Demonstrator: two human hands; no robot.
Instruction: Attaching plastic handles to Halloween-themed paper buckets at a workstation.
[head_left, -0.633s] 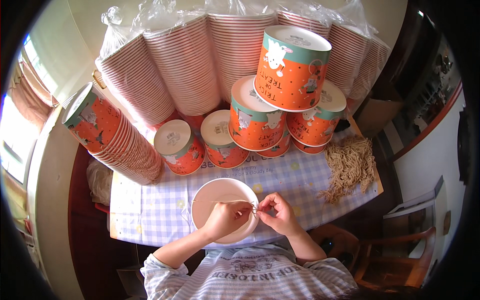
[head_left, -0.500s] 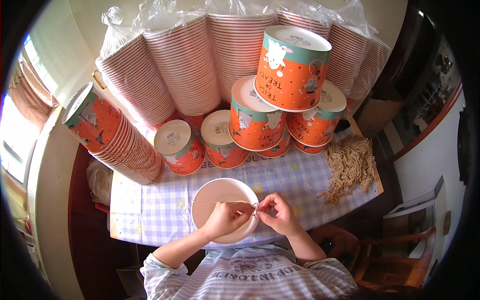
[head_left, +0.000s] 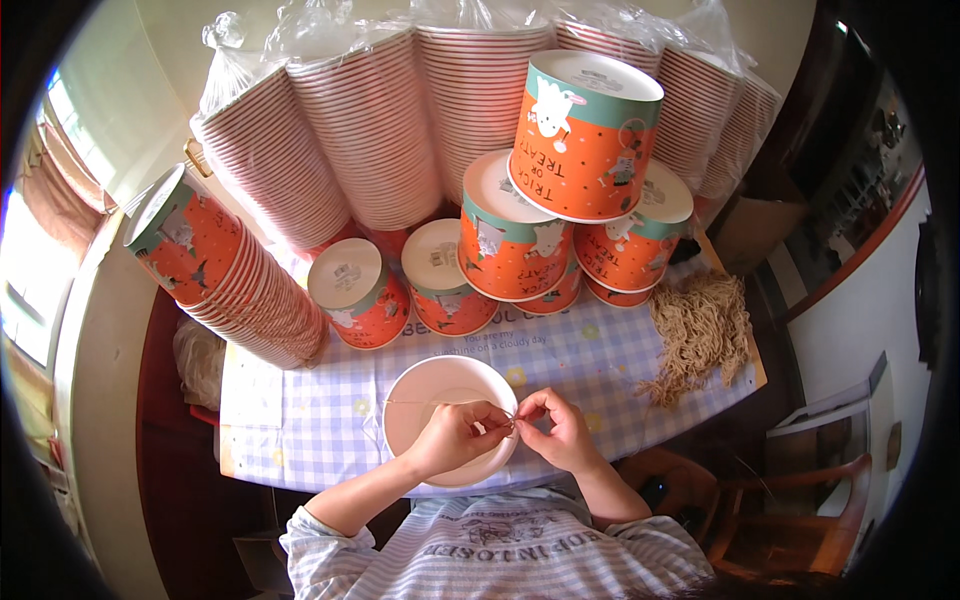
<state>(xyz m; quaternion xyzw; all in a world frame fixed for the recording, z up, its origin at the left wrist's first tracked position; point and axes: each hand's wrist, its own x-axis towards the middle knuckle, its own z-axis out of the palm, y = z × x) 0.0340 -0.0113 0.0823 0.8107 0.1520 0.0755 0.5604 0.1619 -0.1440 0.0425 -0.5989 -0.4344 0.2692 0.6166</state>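
String [head_left: 440, 403], thin and pale, runs across the white bucket's [head_left: 425, 385] open mouth; we pinch it between our left hand [head_left: 455, 438] and right hand [head_left: 560, 432], fingertips meeting over the rim nearest us. Checked cloth [head_left: 300, 420] lies open to the left.

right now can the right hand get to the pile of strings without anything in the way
Probably yes. The right hand pinches a thin string at the cup rim, and the pile of strings lies to its right on the checked cloth, with only bare cloth between. It would have to let go first.
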